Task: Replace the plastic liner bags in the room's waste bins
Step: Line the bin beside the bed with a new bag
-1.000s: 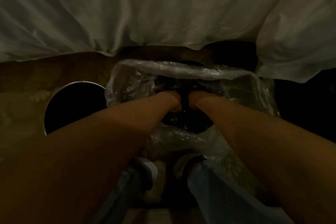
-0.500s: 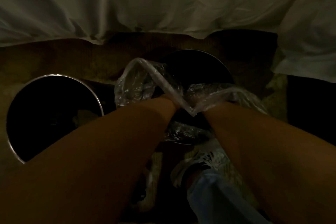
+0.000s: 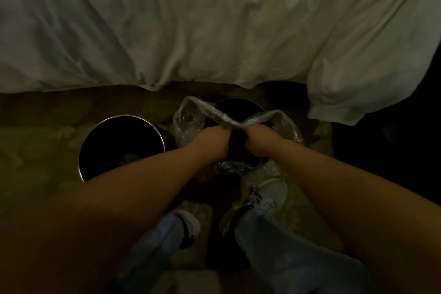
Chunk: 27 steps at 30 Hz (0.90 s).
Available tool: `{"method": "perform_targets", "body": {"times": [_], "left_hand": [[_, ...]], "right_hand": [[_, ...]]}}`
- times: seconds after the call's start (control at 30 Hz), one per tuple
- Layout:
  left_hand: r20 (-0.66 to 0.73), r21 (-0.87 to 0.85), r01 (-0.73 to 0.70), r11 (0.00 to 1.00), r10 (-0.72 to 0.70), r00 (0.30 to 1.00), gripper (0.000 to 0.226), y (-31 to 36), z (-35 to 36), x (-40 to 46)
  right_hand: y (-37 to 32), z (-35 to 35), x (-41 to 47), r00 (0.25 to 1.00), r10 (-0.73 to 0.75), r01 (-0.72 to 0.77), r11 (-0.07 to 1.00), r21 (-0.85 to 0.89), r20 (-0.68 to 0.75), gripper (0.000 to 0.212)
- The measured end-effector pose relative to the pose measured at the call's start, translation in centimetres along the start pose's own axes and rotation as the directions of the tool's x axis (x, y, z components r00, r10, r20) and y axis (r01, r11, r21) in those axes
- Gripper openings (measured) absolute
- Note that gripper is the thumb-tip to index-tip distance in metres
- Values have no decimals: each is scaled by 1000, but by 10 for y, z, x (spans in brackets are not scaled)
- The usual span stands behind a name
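A person's left hand (image 3: 214,137) and right hand (image 3: 256,136) each grip the clear crinkled plastic liner bag (image 3: 191,118), now gathered narrower over the right dark round bin (image 3: 238,105), suggesting removal, while the left steel-rimmed bin (image 3: 157,131) waits.

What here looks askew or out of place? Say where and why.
The clear plastic liner bag sits askew: its twisted edge sags across the right-hand dark round bin, not over the rim. Both hands, left hand and right hand, grip it.
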<state>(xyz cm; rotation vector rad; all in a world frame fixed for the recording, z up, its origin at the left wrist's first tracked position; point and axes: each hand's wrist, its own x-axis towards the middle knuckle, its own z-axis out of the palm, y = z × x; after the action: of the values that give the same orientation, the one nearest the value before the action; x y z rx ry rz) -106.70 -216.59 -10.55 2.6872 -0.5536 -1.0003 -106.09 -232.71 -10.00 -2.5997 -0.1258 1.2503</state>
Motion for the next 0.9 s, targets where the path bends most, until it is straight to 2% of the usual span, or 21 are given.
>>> {"method": "perform_targets", "body": {"times": [0.1,0.17,0.27,0.37,0.43,0.5,0.57,0.63,0.7,0.77,0.83,0.87,0.9], "left_hand": [[-148,49,-58,997,64,987,59,-3,-10,-17],[-255,152,-62,986,100,962,67,-7,-19,-18],[-298,190,-27,981,84,951,81,-13,-27,-13],[-185,87,-10,996,26,982,91,-22,-34,4],[-122,-14,12,1000,-14,992,94,-29,-36,19],[-62,-168,63,984,-74,995,93,-34,-38,29],[-5,-311,131,941,-140,990,84,-37,-39,32],[37,-381,182,906,-181,983,76,-39,-41,30],[122,-416,254,873,-223,967,85,-44,-38,22],[244,-432,376,820,-295,924,102,-48,-34,11],[367,-398,466,790,-328,870,105,-53,-30,-5],[445,-357,480,802,-306,842,94,-54,-28,-10],[555,-292,487,823,-269,787,71,-52,-26,-19]], "right_hand": [[7,-8,-15,983,-74,77,997,15,-166,53],[15,-12,-22,941,-147,144,989,-32,-304,48],[23,-23,-24,911,-177,167,984,-59,-373,62],[29,-32,-12,942,-154,163,987,4,-298,80],[30,-36,1,961,-118,151,982,117,-251,86],[28,-40,10,978,-5,70,949,308,-207,83],[29,-41,17,984,101,-16,872,489,-148,72],[32,-42,18,985,163,-98,811,576,-62,66],[38,-35,12,975,222,-190,761,620,25,74],[44,-23,-1,951,288,-287,691,663,112,88],[52,-7,-17,919,314,-390,647,655,237,91],[56,3,-23,901,298,-434,645,629,316,79],[58,11,-30,877,284,-473,653,591,388,56]]}}
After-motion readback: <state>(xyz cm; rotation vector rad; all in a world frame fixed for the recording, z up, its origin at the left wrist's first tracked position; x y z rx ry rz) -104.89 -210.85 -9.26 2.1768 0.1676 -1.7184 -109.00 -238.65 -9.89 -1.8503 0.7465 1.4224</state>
